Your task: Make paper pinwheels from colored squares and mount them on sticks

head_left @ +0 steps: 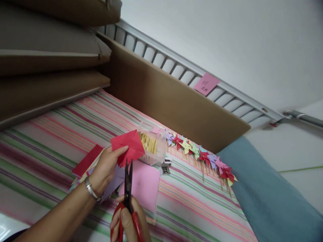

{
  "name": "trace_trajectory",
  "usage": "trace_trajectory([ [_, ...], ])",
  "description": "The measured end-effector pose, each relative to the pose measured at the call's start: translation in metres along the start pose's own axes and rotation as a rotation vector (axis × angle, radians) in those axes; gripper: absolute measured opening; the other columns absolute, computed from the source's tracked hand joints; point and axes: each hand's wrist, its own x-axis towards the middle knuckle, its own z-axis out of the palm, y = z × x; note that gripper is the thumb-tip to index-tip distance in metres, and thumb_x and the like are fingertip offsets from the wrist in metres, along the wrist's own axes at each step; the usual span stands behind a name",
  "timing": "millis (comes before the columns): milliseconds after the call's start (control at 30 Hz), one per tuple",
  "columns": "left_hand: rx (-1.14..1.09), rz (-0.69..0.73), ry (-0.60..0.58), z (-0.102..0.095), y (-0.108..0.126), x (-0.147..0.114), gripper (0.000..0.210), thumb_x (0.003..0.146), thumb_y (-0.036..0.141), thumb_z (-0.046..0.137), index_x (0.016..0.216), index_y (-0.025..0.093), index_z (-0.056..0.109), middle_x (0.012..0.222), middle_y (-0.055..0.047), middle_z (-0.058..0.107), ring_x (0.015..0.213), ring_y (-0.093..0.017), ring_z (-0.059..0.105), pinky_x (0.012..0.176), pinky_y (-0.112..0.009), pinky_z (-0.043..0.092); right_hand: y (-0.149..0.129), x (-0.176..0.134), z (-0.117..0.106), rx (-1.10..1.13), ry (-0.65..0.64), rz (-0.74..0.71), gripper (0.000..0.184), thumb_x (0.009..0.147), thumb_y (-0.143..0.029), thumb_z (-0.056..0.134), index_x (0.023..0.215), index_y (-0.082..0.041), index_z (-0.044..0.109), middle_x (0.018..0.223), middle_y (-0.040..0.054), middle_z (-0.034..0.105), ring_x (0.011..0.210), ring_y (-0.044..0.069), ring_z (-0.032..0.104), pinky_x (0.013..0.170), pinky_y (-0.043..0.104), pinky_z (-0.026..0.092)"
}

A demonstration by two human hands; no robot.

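Between the thumb and fingers of my left hand [107, 164] is a red paper square [131, 143], held up over the striped cloth. My right hand [131, 218] grips red-handled scissors [128, 188], their dark blades slightly apart and pointing up at the paper's lower edge. Whether the blades touch the paper I cannot tell. Under the hands lies a pink sheet [146, 188]. Beside my left wrist is a stack of coloured paper [88, 161] with red on top, partly hidden by the arm. A purple paper piece [114, 181] shows below my left hand.
A clear plastic box [161, 148] holds many thin wooden sticks [148, 143]. Right of it, a row of paper pinwheels [194, 149] on sticks lies along a brown board [171, 97]. A small box [166, 168] sits nearby. Large padded bundles [55, 64] rise at left; blue fabric [264, 188] lies right.
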Motion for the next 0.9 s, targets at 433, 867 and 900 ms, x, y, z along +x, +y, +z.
trace_trajectory([
  [433, -0.131, -0.009, -0.090, 0.003, -0.006, -0.002, 0.018, 0.062, 0.020, 0.082, 0.075, 0.016, 0.071, 0.074, 0.000, 0.075, 0.067, -0.015, 0.066, 0.071, -0.025, 0.050, -0.001, 0.006, -0.007, 0.039, 0.044, 0.080, 0.064, 0.077, -0.073, 0.053, 0.106, -0.016, 0.060, 0.063, 0.0002, 0.059, 0.041, 0.007, 0.049, 0.042, 0.018, 0.037],
  [867, 0.011, -0.013, -0.134, -0.010, -0.008, 0.007, 0.008, 0.067, 0.019, 0.076, 0.070, 0.013, 0.072, 0.069, -0.003, 0.074, 0.063, -0.014, 0.064, 0.066, -0.024, 0.049, -0.005, 0.012, -0.009, 0.011, 0.148, 0.092, 0.060, 0.076, -0.071, 0.055, 0.099, -0.016, 0.065, 0.052, -0.0001, 0.056, 0.037, 0.009, 0.048, 0.038, 0.017, 0.031],
  [900, 0.022, -0.013, -0.134, -0.010, -0.008, 0.007, 0.008, 0.067, 0.020, 0.076, 0.069, 0.013, 0.072, 0.068, -0.003, 0.074, 0.062, -0.014, 0.064, 0.065, -0.024, 0.049, -0.005, 0.013, -0.011, -0.004, 0.139, 0.091, 0.062, 0.076, -0.072, 0.054, 0.100, -0.016, 0.065, 0.053, -0.0001, 0.056, 0.037, 0.009, 0.047, 0.038, 0.017, 0.030],
])
